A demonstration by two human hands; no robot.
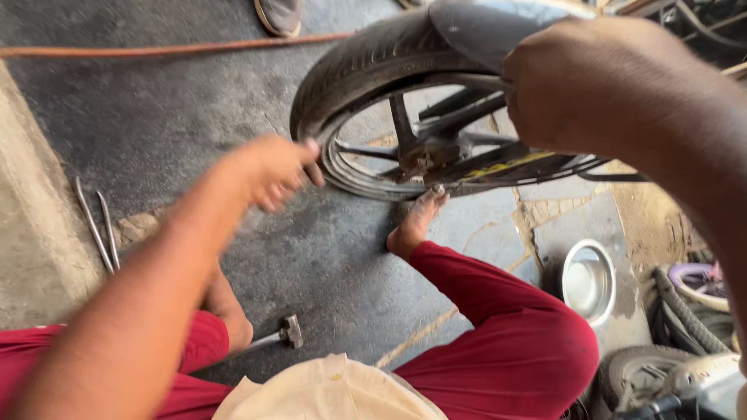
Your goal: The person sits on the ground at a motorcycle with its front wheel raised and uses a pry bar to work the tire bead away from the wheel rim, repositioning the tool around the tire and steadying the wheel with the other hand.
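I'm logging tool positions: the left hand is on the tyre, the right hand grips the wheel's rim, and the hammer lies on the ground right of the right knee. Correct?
Not quite. The head view shows the hammer lying beside the left knee, not right of the right one. The rest holds: left hand at the tyre, right hand on the rim.

A black ribbed tyre [350, 70] is seen on a dark grey floor [171, 117]; red trousers [498, 327] and a silver bowl [588, 281] are shown.
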